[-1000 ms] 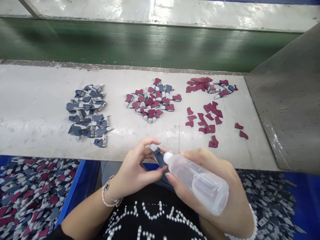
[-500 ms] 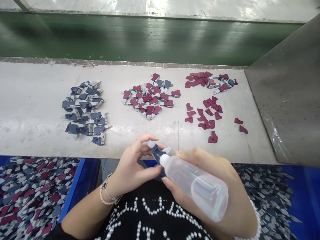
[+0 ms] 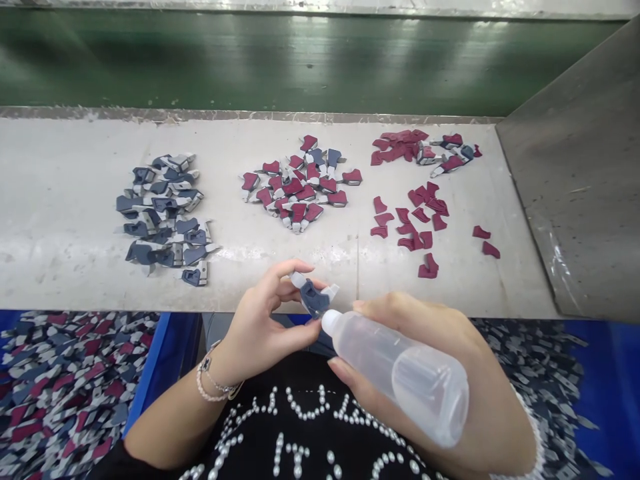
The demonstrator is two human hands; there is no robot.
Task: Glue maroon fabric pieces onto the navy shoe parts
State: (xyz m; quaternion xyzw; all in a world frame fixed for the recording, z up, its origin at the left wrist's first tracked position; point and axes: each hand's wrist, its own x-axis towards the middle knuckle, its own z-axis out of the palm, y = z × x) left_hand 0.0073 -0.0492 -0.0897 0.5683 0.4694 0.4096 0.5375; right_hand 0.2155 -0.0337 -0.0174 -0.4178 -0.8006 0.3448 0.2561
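Observation:
Between the thumb and fingers of my left hand point(image 3: 270, 327) is a dark blue and light grey plastic part point(image 3: 314, 297), held over the table's front edge. My right hand point(image 3: 425, 333) is wrapped round a translucent squeeze bottle point(image 3: 400, 373) with clear liquid inside. The bottle's white tip point(image 3: 329, 321) points at the lower end of the part, touching it or very close; I cannot tell which. Beyond my hands lies a pile of grey parts with maroon faces point(image 3: 300, 190). Loose maroon pieces point(image 3: 413, 227) are scattered to the right of it.
Blue and grey parts point(image 3: 165, 213) lie heaped on the table point(image 3: 60, 213) at left. More maroon pieces point(image 3: 400, 143) sit at the back right, near a metal panel point(image 3: 580, 173). Blue bins full of parts stand below, left point(image 3: 75, 387) and right point(image 3: 540, 380). A green belt point(image 3: 300, 67) runs behind.
The part in my left hand has turned so more of its blue face shows. The bottle has shifted slightly right and down, its tip now at the part's lower end.

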